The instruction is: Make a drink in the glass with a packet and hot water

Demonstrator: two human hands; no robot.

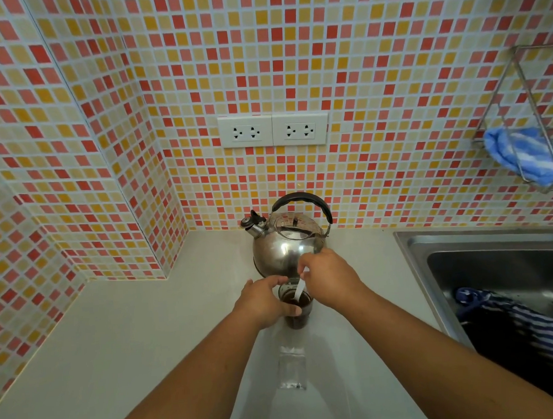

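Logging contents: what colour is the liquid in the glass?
Dark brown, seen in the head view inside the glass.

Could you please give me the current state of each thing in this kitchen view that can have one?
Glass: upright on the counter, holding dark liquid.
Left hand: closed around the glass.
Right hand: pinching a white stirrer that dips into the glass.
Kettle: upright behind the glass, lid on.
Clear packet: lying flat on the counter, looks empty.
Wall sockets: nothing plugged in.
Blue cloth: hanging in the wire rack.
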